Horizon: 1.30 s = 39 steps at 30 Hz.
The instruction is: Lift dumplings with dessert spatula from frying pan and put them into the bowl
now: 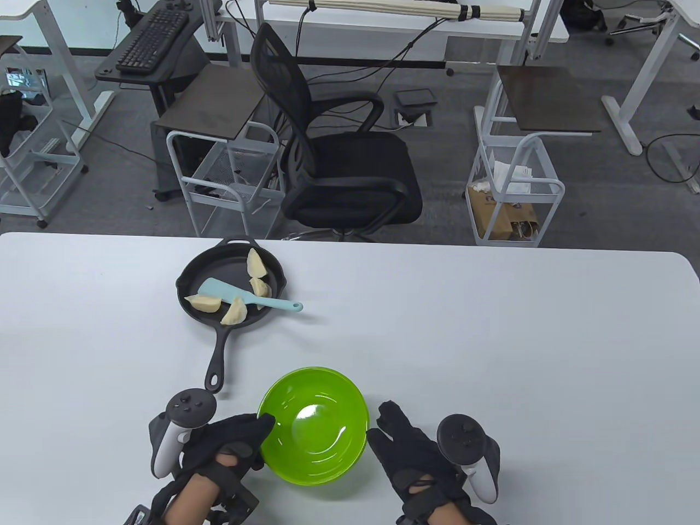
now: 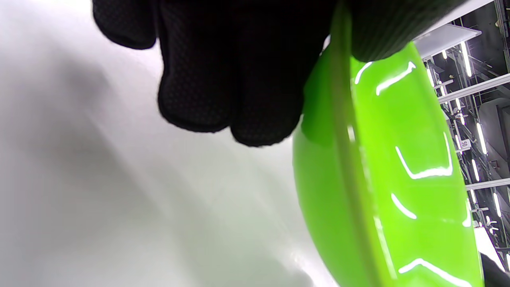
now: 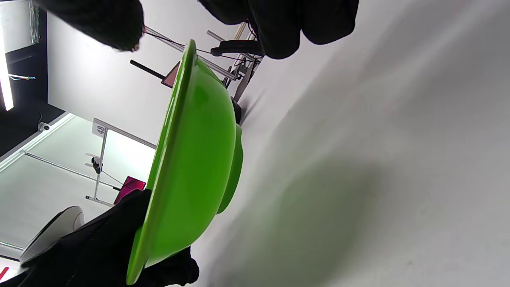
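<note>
Four dumplings are still sitting in the pan toward the tabletop's far left, spatula lying across it. Left hand is gripping the empty bowl's rim at the near edge; right hand is resting relaxed beside it, holding nothing. Setup step; next I'd say right hand should be reaching for the spatula handle.

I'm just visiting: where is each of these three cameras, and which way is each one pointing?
Table view: sits above the person, looking down at the white table, frying pan, dumplings, dessert spatula and green bowl; both gloved hands show, left hand, right hand.
Left wrist view: on the left wrist, turned sideways, looking at the bowl's rim; left fingers show.
Right wrist view: on the right wrist, sideways, looking at the bowl's outside; right fingertips show.
All three share the bowl.
</note>
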{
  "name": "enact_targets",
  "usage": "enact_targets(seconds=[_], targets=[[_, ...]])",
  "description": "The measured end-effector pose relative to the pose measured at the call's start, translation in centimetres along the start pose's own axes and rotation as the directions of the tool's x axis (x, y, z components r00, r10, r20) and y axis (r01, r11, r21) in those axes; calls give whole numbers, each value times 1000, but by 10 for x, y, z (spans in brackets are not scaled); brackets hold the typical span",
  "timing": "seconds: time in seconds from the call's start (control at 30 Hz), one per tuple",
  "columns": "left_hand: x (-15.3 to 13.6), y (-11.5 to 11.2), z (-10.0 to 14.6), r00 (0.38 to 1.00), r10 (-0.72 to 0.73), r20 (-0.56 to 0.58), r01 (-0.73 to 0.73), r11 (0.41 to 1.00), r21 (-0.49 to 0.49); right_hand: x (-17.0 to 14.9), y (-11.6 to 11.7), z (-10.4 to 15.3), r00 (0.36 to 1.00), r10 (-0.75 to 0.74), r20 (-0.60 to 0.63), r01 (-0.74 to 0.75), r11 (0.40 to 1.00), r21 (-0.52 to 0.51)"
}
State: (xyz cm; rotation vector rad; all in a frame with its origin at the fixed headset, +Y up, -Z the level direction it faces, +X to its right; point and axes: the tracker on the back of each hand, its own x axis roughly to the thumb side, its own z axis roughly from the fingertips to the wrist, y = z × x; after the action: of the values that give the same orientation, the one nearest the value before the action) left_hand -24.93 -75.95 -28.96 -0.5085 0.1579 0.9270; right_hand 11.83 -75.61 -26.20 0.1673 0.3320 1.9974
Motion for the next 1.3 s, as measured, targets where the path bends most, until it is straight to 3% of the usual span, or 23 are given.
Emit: enact_targets(seconds=[0.33,0.93,1.3], targets=[[4,-8,-2,999,-1,32,2,999,-34,0,8,-2,1000,-22,-12,22,998,67],[4,-11,-5,998,0,68,4,998,-57,-2,15,-4,997,-52,-50,57,994,97],[6,-11,-4,995,-9,99,10,1000,-5,-10,16,-6,978,-175,-110,189,973,135]])
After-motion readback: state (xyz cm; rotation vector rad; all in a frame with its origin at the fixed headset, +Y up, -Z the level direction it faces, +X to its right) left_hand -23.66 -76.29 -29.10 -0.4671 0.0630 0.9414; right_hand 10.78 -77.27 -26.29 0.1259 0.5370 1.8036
